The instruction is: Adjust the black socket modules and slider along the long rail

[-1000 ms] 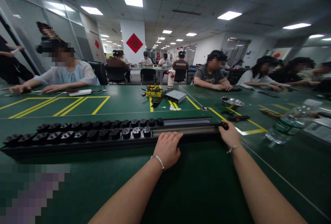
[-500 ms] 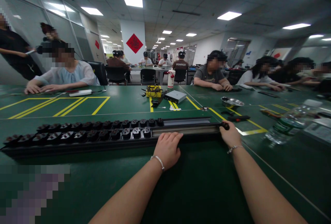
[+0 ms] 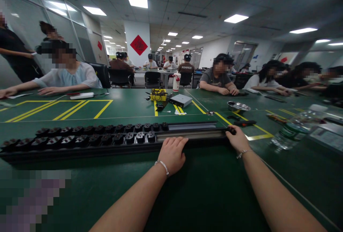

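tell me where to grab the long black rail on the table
Probably by its near long edge, from your side: the rail lies flat, crosswise, its right stretch bare of black plugs. The left hand rests there; the right hand grips its end.

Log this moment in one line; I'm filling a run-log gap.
left hand: fingers on long black rail, near edge | right hand: pinching black module at rail's right end | rail: flat on green table

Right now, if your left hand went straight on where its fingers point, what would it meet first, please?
The left hand rests on the long black rail; straight on, it would likely ride over its empty silver slots.
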Tool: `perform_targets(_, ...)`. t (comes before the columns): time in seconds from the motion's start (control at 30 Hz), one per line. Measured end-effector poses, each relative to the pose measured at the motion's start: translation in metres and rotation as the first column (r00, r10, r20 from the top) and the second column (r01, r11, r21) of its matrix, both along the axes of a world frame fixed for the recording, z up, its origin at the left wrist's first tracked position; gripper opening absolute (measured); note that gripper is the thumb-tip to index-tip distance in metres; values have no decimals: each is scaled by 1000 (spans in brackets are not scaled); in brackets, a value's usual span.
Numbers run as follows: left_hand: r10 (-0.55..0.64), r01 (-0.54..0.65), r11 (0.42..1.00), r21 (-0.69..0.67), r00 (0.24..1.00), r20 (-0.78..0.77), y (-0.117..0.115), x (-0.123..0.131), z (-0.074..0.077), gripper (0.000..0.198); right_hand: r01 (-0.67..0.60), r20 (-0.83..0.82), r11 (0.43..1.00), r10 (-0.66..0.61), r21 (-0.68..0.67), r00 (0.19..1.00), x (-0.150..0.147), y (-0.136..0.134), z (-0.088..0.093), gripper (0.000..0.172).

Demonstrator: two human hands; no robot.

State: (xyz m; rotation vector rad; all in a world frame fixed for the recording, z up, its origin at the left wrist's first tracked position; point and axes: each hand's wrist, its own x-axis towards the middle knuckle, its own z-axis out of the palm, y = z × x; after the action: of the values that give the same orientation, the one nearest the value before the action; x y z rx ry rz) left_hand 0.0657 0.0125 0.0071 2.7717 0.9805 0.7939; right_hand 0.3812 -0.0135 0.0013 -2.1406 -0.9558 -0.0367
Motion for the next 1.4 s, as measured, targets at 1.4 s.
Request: perform_targets(1.4,6,-6,1000,-10,1000,-4,-1,-1,3,52,-2,85,999,-2,44,996,1,2,-1,35)
